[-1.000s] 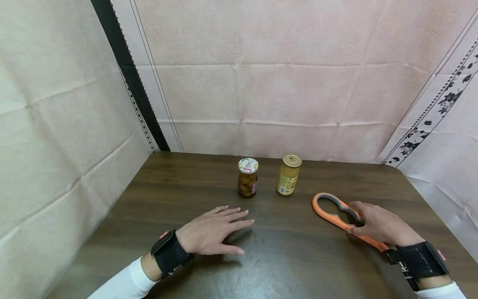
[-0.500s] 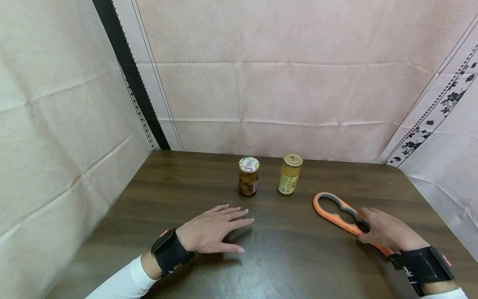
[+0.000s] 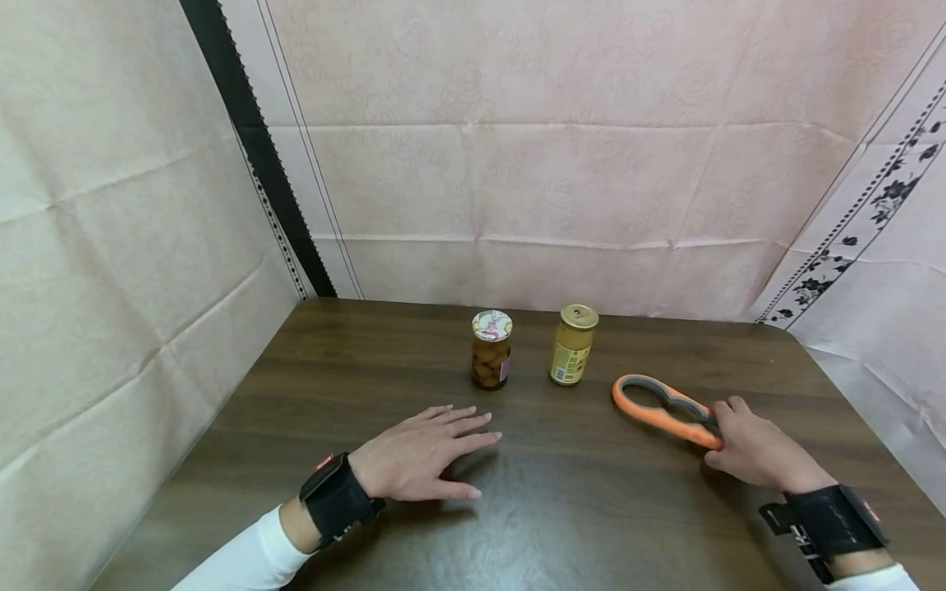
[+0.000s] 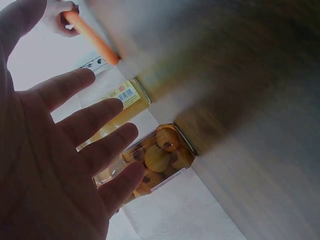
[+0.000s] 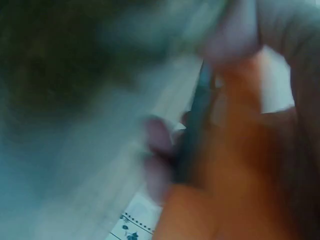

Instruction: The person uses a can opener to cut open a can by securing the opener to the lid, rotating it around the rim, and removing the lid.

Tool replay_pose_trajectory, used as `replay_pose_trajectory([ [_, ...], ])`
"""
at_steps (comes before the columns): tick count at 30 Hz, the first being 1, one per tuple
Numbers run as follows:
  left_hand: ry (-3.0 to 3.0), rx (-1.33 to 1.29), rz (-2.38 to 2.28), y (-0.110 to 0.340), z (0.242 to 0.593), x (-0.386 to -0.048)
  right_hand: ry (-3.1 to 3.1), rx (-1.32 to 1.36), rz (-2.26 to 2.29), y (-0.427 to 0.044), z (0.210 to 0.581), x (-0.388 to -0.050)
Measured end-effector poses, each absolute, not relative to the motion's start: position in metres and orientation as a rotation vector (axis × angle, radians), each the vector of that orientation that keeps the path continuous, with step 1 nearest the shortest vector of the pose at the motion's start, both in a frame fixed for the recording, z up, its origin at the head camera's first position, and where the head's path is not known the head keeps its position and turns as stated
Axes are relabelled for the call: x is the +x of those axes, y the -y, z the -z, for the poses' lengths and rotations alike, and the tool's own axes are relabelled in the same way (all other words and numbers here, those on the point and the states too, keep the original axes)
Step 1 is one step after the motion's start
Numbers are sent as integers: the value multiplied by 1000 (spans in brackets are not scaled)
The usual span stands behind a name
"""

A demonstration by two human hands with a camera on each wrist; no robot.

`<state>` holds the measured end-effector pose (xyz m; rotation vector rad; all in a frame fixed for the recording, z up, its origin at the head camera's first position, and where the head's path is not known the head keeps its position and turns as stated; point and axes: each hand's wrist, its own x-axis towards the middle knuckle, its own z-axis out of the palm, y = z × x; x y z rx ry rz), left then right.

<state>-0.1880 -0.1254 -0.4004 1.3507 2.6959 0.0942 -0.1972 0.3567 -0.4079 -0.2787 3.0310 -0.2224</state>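
An orange tool with a grey-lined loop [image 3: 665,420] is gripped at its right end by my right hand [image 3: 764,447]; the right wrist view is blurred but has the orange tool [image 5: 225,175] between thumb and fingers. My left hand [image 3: 421,455] is spread with straight fingers, palm down, over the table and holds nothing. Beyond it stands a jar of brown contents with a patterned white lid [image 3: 490,351]. To that jar's right is a taller yellow jar with a gold lid [image 3: 572,345]. Both jars are upright and apart.
The dark wooden table [image 3: 384,345] ends at a pale cloth hanging behind it [image 3: 591,180]. More cloth hangs along the left [image 3: 133,246] and right sides. A black strip runs down the back left corner.
The orange tool's near end has drawn in under my right hand, and its loop has turned flatter and shifted slightly left. My left hand and the jars have stayed put.
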Motion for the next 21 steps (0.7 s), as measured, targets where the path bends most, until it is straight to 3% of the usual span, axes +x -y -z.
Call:
replay_pose_trajectory([
  [21, -2917, 1142, -209, 126, 401, -215, -3170, -404, 242, -348, 409, -197],
])
